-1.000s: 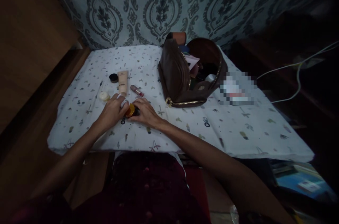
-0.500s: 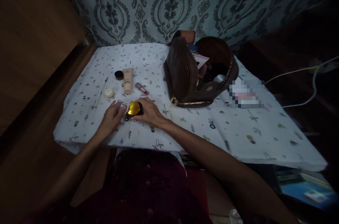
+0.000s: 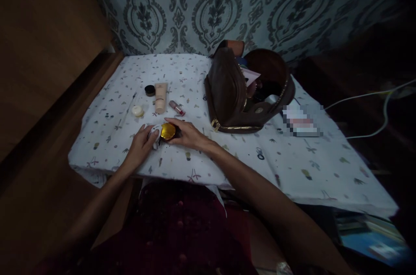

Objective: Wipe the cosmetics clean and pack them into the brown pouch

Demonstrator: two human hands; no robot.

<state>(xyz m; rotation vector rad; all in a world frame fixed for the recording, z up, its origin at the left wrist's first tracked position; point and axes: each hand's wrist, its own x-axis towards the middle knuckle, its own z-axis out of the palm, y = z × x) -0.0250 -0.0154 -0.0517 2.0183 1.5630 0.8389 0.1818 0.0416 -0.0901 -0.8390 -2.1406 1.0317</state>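
My right hand point(image 3: 188, 135) is wrapped round a dark round container with a shiny gold top point(image 3: 168, 131), held low over the near part of the cloth-covered table. In my left hand point(image 3: 142, 145) is a bunched white cloth with dark marks point(image 3: 156, 133), pressed against the container's left side. Beyond the hands lie a beige squeeze tube point(image 3: 160, 98) and a lipstick point(image 3: 177, 108). A small jar with a white lid point(image 3: 138, 111) sits left of the tube, and a black-lidded jar point(image 3: 150, 90) stands close by its upper end.
A brown handbag point(image 3: 227, 91) stands unzipped at the back right, with several things inside. To its right is a flat item, blurred out point(image 3: 302, 121). White cables point(image 3: 370, 95) run off to the right. A wooden panel point(image 3: 48, 50) borders the left.
The view has shifted slightly, so the things appear a little further right. More of the cloth shows between my left hand and the gold-topped container. Both hands keep their hold.
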